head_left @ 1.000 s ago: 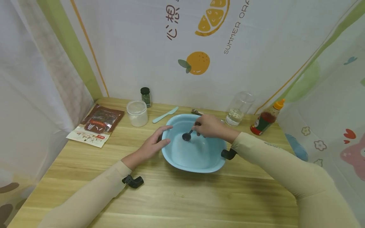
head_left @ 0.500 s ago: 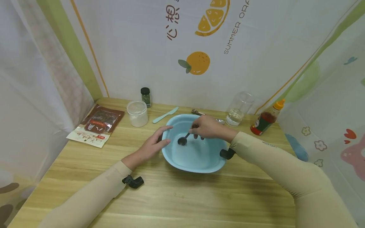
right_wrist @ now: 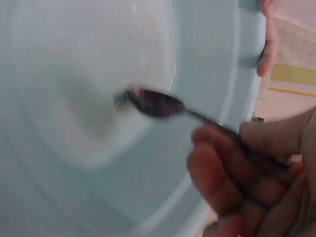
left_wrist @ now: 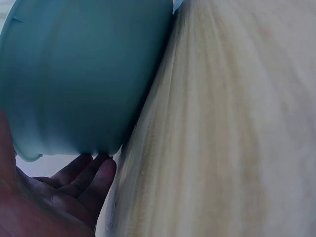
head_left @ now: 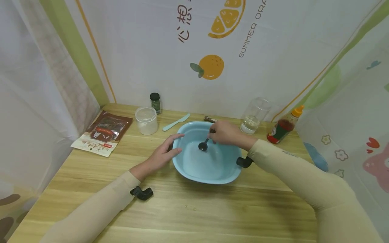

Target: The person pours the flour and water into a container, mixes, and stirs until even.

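Note:
A light blue plastic basin (head_left: 206, 168) stands on the wooden table, droplets showing on its inner wall in the right wrist view. At its left side my left hand (head_left: 161, 153) holds the rim, thumb over the edge. The left wrist view shows the fingers (left_wrist: 98, 180) of that hand against the outer wall. Over the inside of the basin, my right hand (head_left: 226, 133) pinches a small dark spoon (head_left: 203, 145) by its handle. The spoon's bowl (right_wrist: 158, 103) points down toward the basin floor and is blurred in the right wrist view.
Behind the basin lie a pale blue-green knife (head_left: 176, 122) and a partly hidden handle (head_left: 209, 118). A clear lidded jar (head_left: 146, 121), a green spice jar (head_left: 155, 103) and a brown packet (head_left: 103, 133) are at left. An upturned bottle (head_left: 253, 118) and a red sauce bottle (head_left: 284, 126) stand right.
The spoon in my right hand has swung left and then back to the right inside the basin. My left hand has stayed at the rim.

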{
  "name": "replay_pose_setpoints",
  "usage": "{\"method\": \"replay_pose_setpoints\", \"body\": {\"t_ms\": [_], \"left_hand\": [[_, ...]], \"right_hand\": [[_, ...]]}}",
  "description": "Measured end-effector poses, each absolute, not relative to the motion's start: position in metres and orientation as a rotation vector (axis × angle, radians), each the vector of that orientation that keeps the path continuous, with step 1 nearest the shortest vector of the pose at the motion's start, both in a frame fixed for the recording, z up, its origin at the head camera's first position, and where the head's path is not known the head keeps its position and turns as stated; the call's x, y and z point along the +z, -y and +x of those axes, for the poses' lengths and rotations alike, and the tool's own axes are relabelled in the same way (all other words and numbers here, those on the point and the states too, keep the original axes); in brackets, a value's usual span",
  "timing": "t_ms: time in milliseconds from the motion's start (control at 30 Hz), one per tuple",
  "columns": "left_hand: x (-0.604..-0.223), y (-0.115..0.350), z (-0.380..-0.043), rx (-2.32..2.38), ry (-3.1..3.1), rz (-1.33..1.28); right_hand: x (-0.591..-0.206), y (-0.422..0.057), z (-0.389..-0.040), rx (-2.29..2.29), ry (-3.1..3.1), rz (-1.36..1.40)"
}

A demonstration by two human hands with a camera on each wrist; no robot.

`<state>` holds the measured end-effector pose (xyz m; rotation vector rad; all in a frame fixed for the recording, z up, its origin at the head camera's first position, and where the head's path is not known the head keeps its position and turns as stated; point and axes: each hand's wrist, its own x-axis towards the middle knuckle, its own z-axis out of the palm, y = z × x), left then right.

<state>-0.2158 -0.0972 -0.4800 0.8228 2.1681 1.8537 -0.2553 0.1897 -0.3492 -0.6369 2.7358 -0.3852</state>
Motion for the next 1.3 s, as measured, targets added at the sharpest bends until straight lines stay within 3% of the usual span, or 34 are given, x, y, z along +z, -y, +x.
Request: {"method": "replay_pose_setpoints", "body": {"t_ms": [233, 700, 1033, 1300], "left_hand": [[-0.479, 0.096, -0.216, 1.842, -2.190, 0.823], [-0.479, 0.096, -0.217, 1.850, -2.178, 0.838], [-0.482, 0.097, -0.215, 1.849, -2.191, 0.839], [-0.481, 0.097, -0.215, 1.840, -2.197, 0.845]], "right_hand": [[-0.350, -0.185, -0.249, -0.493, -2.534, -0.783], [-0.342, -0.209, -0.251, -0.216, -2.805, -0.645], [-0.355, -0.200, -0.248, -0.579, -2.399, -0.770], [-0.353, -0.204, -0.252, -0.442, -2.781, -0.578]]}}
